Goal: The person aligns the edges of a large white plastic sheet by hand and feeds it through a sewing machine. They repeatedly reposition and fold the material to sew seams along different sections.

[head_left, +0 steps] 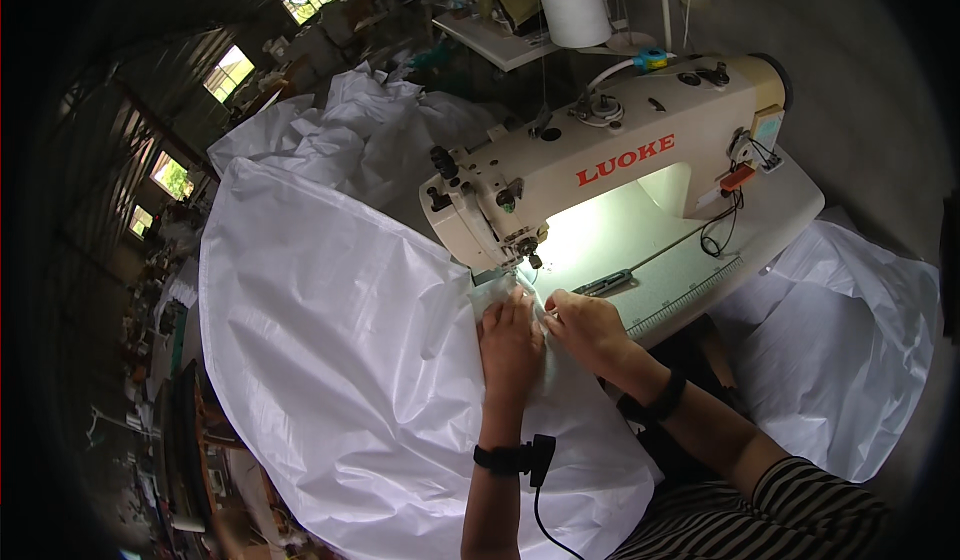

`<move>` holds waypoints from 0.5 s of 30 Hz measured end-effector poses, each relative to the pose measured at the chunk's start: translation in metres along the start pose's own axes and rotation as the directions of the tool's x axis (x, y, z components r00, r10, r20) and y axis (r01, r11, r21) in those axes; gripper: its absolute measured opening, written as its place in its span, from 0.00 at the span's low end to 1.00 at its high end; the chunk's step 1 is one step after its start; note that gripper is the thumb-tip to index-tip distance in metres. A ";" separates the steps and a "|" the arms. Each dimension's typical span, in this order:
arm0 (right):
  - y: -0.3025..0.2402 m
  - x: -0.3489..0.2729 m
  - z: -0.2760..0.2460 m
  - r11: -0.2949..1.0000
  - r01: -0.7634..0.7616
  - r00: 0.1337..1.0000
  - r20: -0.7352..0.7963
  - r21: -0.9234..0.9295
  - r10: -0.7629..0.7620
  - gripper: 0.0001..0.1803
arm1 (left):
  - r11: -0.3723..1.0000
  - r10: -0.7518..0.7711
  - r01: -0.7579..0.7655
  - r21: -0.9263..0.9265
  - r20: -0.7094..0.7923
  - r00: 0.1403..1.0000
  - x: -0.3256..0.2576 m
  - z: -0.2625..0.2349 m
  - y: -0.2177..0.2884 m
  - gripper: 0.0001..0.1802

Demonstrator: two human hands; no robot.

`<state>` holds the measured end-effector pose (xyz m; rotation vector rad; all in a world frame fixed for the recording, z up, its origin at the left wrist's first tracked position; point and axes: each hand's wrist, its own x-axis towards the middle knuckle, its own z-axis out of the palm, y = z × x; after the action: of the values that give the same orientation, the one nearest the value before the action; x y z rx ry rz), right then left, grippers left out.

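A large sheet of white, slightly shiny fabric (330, 330) spreads from the sewing machine (620, 150) down over the left side and toward my lap. Its edge runs under the needle area (515, 265), where the machine's head hides part of it. My left hand (512, 345) lies on the fabric just in front of the presser foot, fingers stretched toward it. Close beside it, my right hand (592, 335) is closed, with thumb and fingers pinching the fabric's edge. Grey thread snips (605, 283) rest on the machine bed beyond my right hand.
A white thread cone (575, 14) stands behind the machine near a small table (500, 45). More white fabric is heaped at the back left (365, 110) and hangs at the right (845, 345). A black cable (545, 520) trails from my left wristband (510, 458).
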<state>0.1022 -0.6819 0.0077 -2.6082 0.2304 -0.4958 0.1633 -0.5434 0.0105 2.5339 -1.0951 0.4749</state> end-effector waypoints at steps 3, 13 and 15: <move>-0.002 0.001 -0.004 0.992 0.082 0.997 -0.011 0.091 -0.081 0.07 | 0.995 -0.054 0.055 -0.080 0.013 0.998 0.000 0.006 -0.004 0.28; 0.004 0.015 -0.010 0.951 0.265 0.964 0.046 -0.157 -0.261 0.06 | 0.998 0.004 -0.002 -0.057 0.043 0.999 -0.004 0.007 -0.007 0.32; 0.014 0.025 -0.009 0.969 0.241 0.966 -0.089 -0.047 -0.244 0.05 | 0.999 0.003 0.000 -0.051 0.055 0.998 -0.005 0.005 -0.005 0.32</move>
<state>0.1213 -0.7039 0.0163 -2.6652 -0.0524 -0.7057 0.1650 -0.5390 0.0028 2.5155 -1.1140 0.3744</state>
